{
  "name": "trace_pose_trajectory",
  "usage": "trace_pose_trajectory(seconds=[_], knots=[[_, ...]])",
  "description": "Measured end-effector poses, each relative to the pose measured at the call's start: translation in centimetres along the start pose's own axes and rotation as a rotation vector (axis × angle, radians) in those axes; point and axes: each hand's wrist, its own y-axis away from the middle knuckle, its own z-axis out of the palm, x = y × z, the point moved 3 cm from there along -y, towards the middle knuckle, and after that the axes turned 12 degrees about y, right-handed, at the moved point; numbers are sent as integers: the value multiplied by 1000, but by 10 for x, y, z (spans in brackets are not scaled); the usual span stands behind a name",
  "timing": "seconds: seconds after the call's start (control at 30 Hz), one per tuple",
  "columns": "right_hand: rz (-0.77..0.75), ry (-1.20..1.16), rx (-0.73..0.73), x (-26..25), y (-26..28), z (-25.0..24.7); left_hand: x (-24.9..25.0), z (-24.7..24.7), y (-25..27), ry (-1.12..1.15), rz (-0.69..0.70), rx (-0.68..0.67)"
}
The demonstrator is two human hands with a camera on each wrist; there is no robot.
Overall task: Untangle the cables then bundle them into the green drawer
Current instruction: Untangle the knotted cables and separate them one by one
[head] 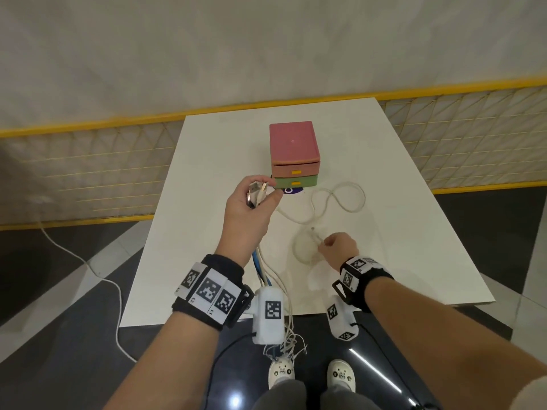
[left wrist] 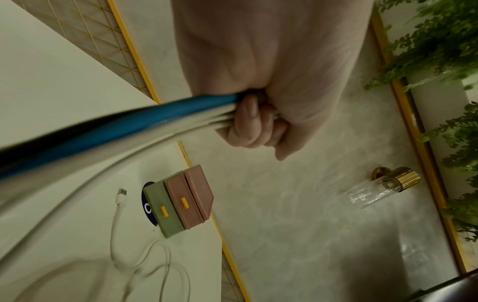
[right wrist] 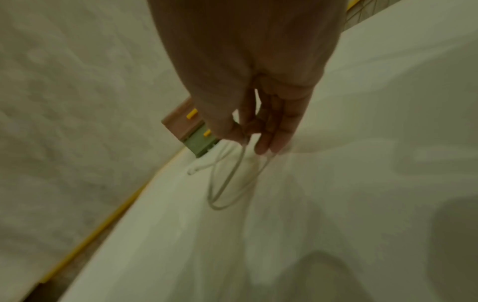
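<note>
My left hand (head: 251, 199) is raised above the white table (head: 414, 247) and grips a bunch of cables (left wrist: 129, 120), blue and white, with USB plugs (head: 51, 189) sticking out above the fist. The cables hang down past my wrist over the table's near edge. My right hand (head: 337, 242) is low over the table and pinches a thin white cable (right wrist: 232, 173) that loops below the fingers. Another white cable (head: 337, 199) lies in curves on the table. The small drawer unit stands behind, with a pink top and the green drawer (head: 296, 182) at the bottom, pushed in.
A dark round sticker (head: 291, 190) lies under the drawer unit's front. A yellow-framed mesh fence (head: 88, 161) runs behind and left of the table. A white cord (head: 97, 273) trails on the dark floor at the left. A glass wall lamp (left wrist: 383, 188) and green foliage (left wrist: 439, 40) show in the left wrist view.
</note>
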Motion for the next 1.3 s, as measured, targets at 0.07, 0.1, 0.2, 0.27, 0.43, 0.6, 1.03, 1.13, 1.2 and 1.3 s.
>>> trace_pose_trajectory(seconds=[0.07,0.1,0.2,0.27,0.43,0.6,1.03,1.13,1.2,1.3], knots=[[-128,-216,94,-11,7,-8,-5,0,-3,-11,-44,24],[-191,-355,113,-19,13,-14,-7,1,-3,-25,-66,31],[-429,-575,110,-52,45,-45,-13,10,-4,-93,-118,-6],[-608,-540,64,-68,70,-62,-15,19,-4,-148,-96,-52],[-770,-436,69,-70,103,-76,-12,31,-11,-131,-109,-142],[-753,-291,-104,-44,107,-66,9,29,-19,43,0,17],[-735,-129,132,-37,92,-129,8,47,15,-571,-158,-522],[-644,-130,56,-12,92,-130,16,18,-4,-282,-61,-25],[-621,-66,-18,5,96,-122,18,-3,-11,-257,39,175],[-654,1,-57,6,107,-111,21,10,1,-362,148,18]])
